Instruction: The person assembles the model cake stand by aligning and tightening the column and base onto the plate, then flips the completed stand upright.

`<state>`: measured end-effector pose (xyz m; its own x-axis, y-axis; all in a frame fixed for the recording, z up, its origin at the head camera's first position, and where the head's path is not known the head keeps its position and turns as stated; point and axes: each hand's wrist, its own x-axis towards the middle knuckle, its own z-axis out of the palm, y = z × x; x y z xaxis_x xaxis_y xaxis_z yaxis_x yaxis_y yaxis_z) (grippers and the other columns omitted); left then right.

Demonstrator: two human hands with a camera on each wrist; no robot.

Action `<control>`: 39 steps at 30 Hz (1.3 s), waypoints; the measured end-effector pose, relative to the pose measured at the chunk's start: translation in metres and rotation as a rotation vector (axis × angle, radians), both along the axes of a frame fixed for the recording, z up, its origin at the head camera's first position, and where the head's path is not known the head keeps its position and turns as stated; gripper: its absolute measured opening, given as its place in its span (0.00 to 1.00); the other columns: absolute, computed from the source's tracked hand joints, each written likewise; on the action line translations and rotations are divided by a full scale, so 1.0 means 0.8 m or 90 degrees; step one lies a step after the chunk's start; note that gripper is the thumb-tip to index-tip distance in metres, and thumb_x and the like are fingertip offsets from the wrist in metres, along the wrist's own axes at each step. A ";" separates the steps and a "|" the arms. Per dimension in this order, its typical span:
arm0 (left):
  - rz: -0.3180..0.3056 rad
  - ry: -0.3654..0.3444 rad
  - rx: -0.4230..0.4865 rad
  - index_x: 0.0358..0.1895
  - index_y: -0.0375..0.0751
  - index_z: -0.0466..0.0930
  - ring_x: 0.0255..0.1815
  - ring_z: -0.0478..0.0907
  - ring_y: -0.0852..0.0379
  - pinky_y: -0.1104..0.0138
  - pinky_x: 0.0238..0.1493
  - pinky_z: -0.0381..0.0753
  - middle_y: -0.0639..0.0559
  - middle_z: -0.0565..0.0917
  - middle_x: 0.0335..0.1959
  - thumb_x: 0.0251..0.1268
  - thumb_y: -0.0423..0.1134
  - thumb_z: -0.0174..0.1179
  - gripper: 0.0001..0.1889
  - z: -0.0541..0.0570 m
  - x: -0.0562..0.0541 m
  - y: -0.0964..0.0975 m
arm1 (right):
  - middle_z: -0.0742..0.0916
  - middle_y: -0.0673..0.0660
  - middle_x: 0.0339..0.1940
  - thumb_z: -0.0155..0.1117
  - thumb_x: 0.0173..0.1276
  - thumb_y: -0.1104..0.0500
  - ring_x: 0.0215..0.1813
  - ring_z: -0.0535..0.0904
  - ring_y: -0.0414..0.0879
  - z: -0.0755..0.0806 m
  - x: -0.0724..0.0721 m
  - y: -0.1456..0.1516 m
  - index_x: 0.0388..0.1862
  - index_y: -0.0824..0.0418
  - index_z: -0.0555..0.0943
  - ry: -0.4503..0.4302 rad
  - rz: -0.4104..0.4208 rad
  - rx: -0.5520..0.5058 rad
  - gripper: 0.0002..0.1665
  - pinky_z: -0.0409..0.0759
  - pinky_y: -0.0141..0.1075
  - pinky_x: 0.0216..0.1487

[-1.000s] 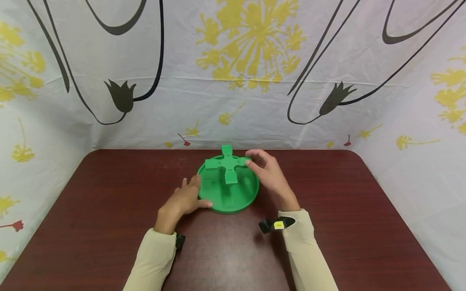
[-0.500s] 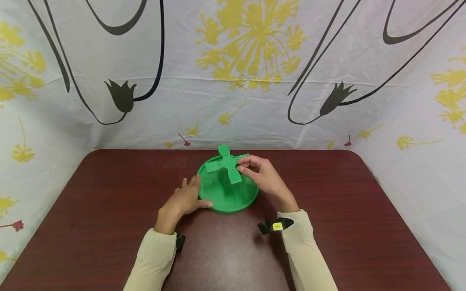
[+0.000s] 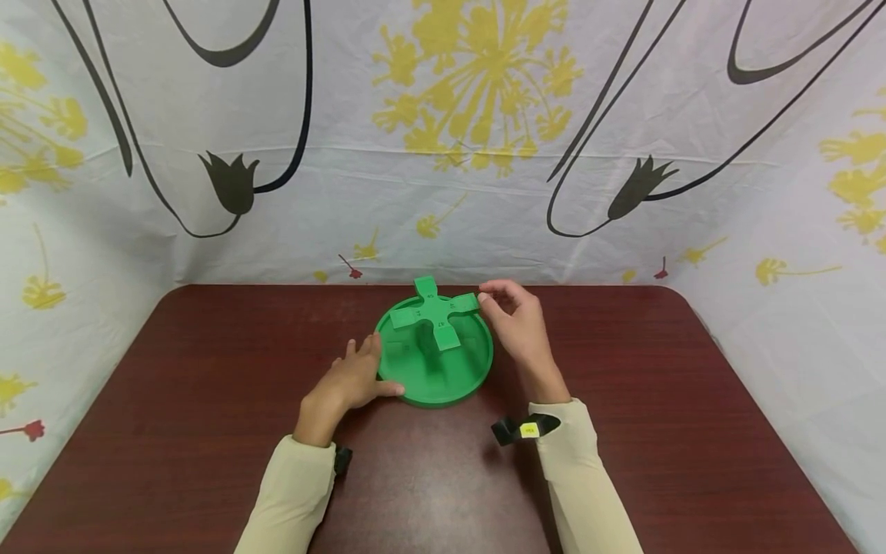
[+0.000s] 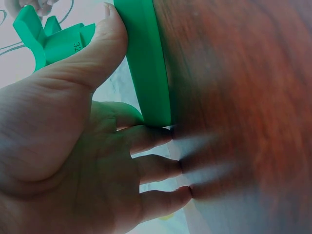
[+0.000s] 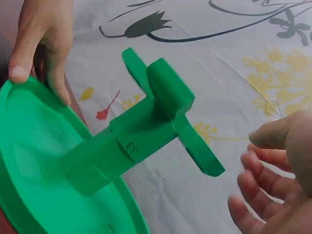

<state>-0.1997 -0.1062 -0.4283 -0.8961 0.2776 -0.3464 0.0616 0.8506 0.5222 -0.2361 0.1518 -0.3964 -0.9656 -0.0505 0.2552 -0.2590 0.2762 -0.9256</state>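
Note:
A round green tray-like base [image 3: 432, 388] with a raised rim stands on the table. From its middle rises a thick green post [image 5: 114, 148] topped by a four-armed green cross handle [image 3: 436, 311]. Small dark numbers mark the handle and post. My left hand [image 3: 349, 375] holds the base at its left front rim, with the thumb over the rim and the other fingertips down on the table. At the tip of the handle's right arm is my right hand [image 3: 517, 319], fingers loosely bent. The right wrist view shows a gap between these fingers and the handle.
The dark reddish-brown table [image 3: 692, 431] extends on both sides of the base. Behind it hangs a white cloth [image 3: 332, 215] with yellow and grey flower prints. A black strap [image 3: 526, 428] with a yellow tag sits at the right wrist.
The cross handle has turned slightly counterclockwise seen from above since the first frame. My right hand, close against its right arm half a second ago, has moved away rightward. The left hand has stayed put.

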 end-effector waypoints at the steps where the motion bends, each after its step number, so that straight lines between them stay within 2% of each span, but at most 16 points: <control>1: 0.000 0.000 0.000 0.79 0.31 0.38 0.79 0.36 0.29 0.37 0.75 0.46 0.34 0.45 0.80 0.67 0.52 0.64 0.53 0.000 0.000 0.000 | 0.84 0.65 0.49 0.62 0.73 0.62 0.49 0.80 0.51 -0.001 0.000 0.001 0.56 0.66 0.81 -0.002 -0.001 0.013 0.15 0.81 0.36 0.47; 4: 0.000 0.000 -0.001 0.79 0.31 0.38 0.79 0.36 0.29 0.37 0.75 0.46 0.34 0.45 0.80 0.67 0.52 0.64 0.53 0.000 -0.001 0.000 | 0.80 0.62 0.62 0.61 0.73 0.61 0.63 0.76 0.53 -0.003 -0.002 0.002 0.63 0.63 0.77 -0.022 0.050 0.053 0.21 0.78 0.45 0.60; 7: 0.001 -0.002 -0.002 0.79 0.31 0.37 0.79 0.36 0.29 0.37 0.75 0.46 0.34 0.45 0.80 0.67 0.52 0.64 0.53 0.000 -0.001 0.000 | 0.78 0.61 0.66 0.60 0.74 0.60 0.68 0.73 0.55 -0.005 -0.002 0.002 0.66 0.61 0.75 -0.033 0.098 0.078 0.22 0.74 0.51 0.66; 12: 0.000 -0.002 -0.007 0.79 0.31 0.37 0.79 0.36 0.29 0.37 0.75 0.46 0.34 0.45 0.80 0.67 0.53 0.64 0.53 -0.001 -0.001 0.001 | 0.82 0.64 0.57 0.60 0.74 0.62 0.61 0.77 0.54 -0.006 -0.002 0.003 0.61 0.63 0.78 -0.018 0.094 0.080 0.18 0.75 0.50 0.63; 16: -0.003 0.001 -0.008 0.79 0.30 0.38 0.79 0.36 0.29 0.37 0.75 0.46 0.33 0.45 0.80 0.67 0.53 0.64 0.53 -0.001 -0.001 0.000 | 0.85 0.62 0.50 0.61 0.73 0.63 0.52 0.81 0.52 -0.006 -0.001 0.003 0.56 0.64 0.81 -0.015 0.105 0.096 0.14 0.79 0.45 0.54; 20: -0.003 0.004 -0.006 0.79 0.30 0.38 0.79 0.36 0.29 0.37 0.75 0.47 0.33 0.45 0.80 0.66 0.53 0.64 0.53 -0.001 -0.001 0.000 | 0.87 0.60 0.48 0.62 0.72 0.63 0.47 0.82 0.51 -0.007 0.000 0.003 0.54 0.63 0.82 -0.015 0.133 0.125 0.13 0.80 0.41 0.47; 27: -0.001 0.002 -0.009 0.79 0.30 0.37 0.79 0.36 0.29 0.37 0.75 0.47 0.34 0.45 0.80 0.66 0.53 0.65 0.54 -0.002 -0.002 0.000 | 0.86 0.59 0.52 0.62 0.73 0.61 0.51 0.83 0.52 -0.006 0.002 0.000 0.57 0.61 0.81 -0.025 0.167 0.143 0.15 0.80 0.42 0.49; 31: 0.000 0.001 -0.010 0.79 0.30 0.38 0.79 0.37 0.29 0.37 0.75 0.47 0.34 0.45 0.80 0.66 0.53 0.65 0.54 -0.002 -0.002 0.000 | 0.85 0.57 0.54 0.62 0.73 0.60 0.52 0.83 0.52 -0.005 0.003 -0.002 0.57 0.59 0.81 -0.035 0.168 0.156 0.15 0.80 0.44 0.50; 34: -0.001 0.002 -0.010 0.79 0.30 0.37 0.79 0.37 0.29 0.37 0.75 0.47 0.33 0.45 0.80 0.66 0.53 0.65 0.54 -0.002 -0.002 0.000 | 0.85 0.56 0.54 0.63 0.73 0.60 0.54 0.82 0.51 -0.004 0.003 -0.004 0.56 0.59 0.81 -0.038 0.163 0.166 0.15 0.79 0.46 0.55; 39: -0.003 0.004 -0.012 0.79 0.30 0.38 0.79 0.37 0.29 0.37 0.75 0.47 0.33 0.46 0.80 0.66 0.54 0.64 0.54 -0.003 -0.003 0.000 | 0.84 0.56 0.58 0.66 0.70 0.55 0.58 0.80 0.53 -0.003 0.007 -0.014 0.60 0.58 0.78 -0.017 0.135 0.252 0.21 0.78 0.49 0.59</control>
